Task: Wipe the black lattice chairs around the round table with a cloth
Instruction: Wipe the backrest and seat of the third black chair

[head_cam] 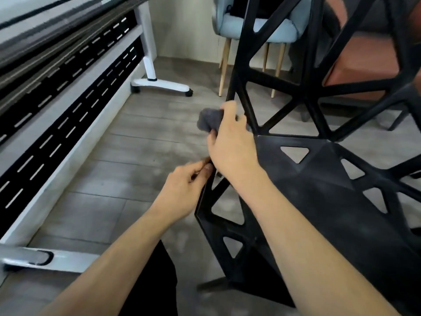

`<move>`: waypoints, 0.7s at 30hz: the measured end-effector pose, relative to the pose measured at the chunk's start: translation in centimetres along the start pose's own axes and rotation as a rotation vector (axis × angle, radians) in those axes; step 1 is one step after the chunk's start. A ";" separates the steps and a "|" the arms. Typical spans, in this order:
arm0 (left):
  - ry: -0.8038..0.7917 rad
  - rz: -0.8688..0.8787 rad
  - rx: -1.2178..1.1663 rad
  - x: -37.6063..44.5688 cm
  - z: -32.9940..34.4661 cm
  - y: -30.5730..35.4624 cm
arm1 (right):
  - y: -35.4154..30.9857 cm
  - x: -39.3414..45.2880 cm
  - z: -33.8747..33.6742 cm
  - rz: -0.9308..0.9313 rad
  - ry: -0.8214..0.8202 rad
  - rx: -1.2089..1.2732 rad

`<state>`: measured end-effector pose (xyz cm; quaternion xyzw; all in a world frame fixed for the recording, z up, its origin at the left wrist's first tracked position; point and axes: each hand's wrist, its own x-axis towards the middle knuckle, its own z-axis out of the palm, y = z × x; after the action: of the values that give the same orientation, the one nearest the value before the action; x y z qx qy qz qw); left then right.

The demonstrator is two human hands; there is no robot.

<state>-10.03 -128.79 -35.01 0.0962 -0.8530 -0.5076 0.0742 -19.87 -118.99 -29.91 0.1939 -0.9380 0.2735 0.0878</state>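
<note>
At the far left we see a white-framed table on castors with a black slotted panel beneath it; it plays no part in the wiping. Moving right, our left hand takes hold of the front left edge of the black lattice chair, fingers and thumb pinched on the rim, which we judge is there to steady the chair. Just above it, our right hand has its grip clamped round a bunched dark grey cloth, which it presses against the bar where the chair's left side meets the seat. The cloth sticks out to the left of the fingers and touches the frame.

Further right, the seat of the chair shows a pale, dusty haze across its flat part and around the triangular openings, so we judge that most of this chair is not yet wiped; only the left bar is in hand now. The backrest lattice rises at upper right, and we cannot tell if it is clean. Behind it stands a light blue chair on wooden legs. The round table and any other lattice chairs are not in view, so we take the task as being in an early or middle stage.
</note>
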 end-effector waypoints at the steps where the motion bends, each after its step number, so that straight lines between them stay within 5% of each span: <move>1: -0.009 -0.041 -0.096 -0.2 0.3 0.0 | -0.2 -1.4 0.1 -0.001 -0.018 -0.011; 3: 0.009 -0.092 -0.191 -0.9 0.8 -0.1 | -0.5 -2.4 0.2 0.004 -0.034 -0.034; 10: -0.073 0.057 0.040 -1.3 -0.2 0.0 | 0.1 7.9 -0.8 0.075 0.058 -0.013; 14: -0.089 -0.190 -0.334 -1.0 -0.7 0.1 | 0.4 8.5 -0.6 0.077 0.104 0.003; 17: 0.120 -0.197 -0.402 2.9 -2.9 1.3 | 0.3 6.3 0.6 0.043 0.155 0.020; 21: 0.114 -0.129 -0.131 11.9 -5.2 6.7 | 0.0 5.5 1.1 0.106 0.196 0.107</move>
<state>-21.00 -132.96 -26.31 0.1743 -0.8045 -0.5596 0.0958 -24.97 -121.31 -29.30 0.1207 -0.9179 0.3452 0.1541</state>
